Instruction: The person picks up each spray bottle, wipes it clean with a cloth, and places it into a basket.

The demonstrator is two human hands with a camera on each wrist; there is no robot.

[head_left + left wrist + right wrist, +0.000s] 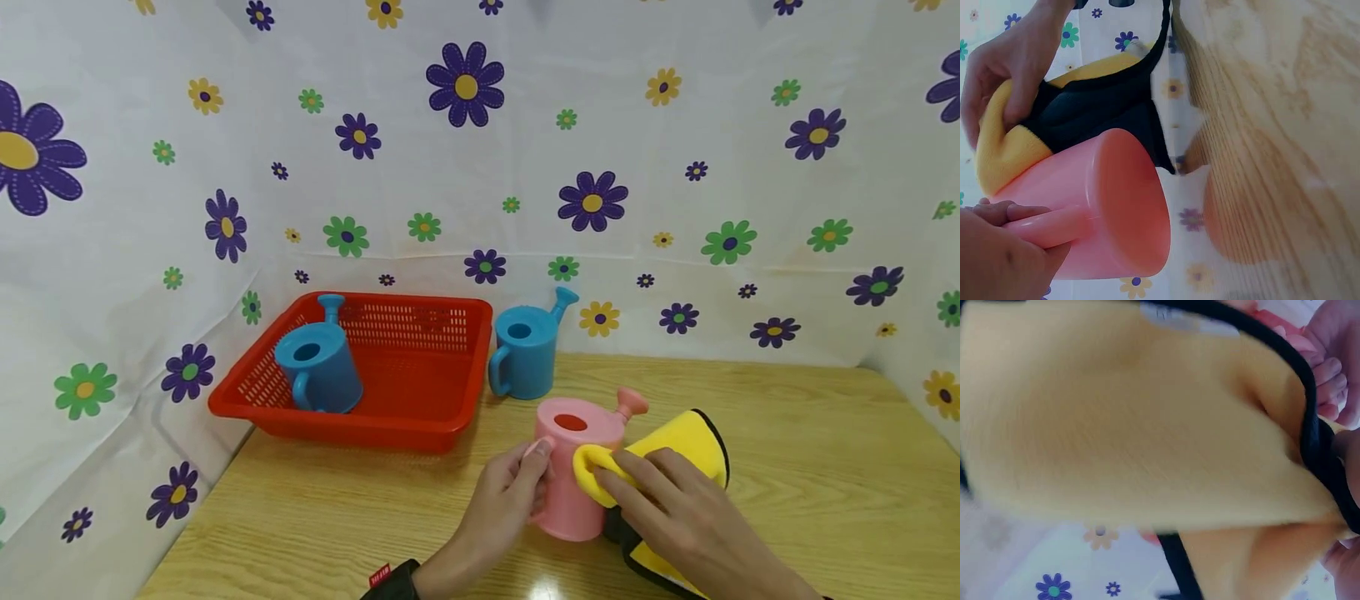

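Observation:
My left hand (pixel 506 492) grips the handle of a pink watering can (pixel 573 492). In the left wrist view, the base of the pink can (pixel 1138 212) stands apart from the tabletop, above its reflection. A yellow cloth with black edging and a dark underside (pixel 693 442) is pinched in my right hand (pixel 678 517). One folded part of the cloth (pixel 1013 153) touches the can's side. Much of the right wrist view is filled by the hanging cloth (pixel 1129 419), which hides most of the can there.
A red plastic basket (pixel 408 392) stands at the back left, with a blue watering can (pixel 326 371) inside it. Another blue watering can (pixel 528 354) stands on the wooden table (pixel 322 517) beside the basket. Behind runs a flower-printed white sheet (pixel 517 167).

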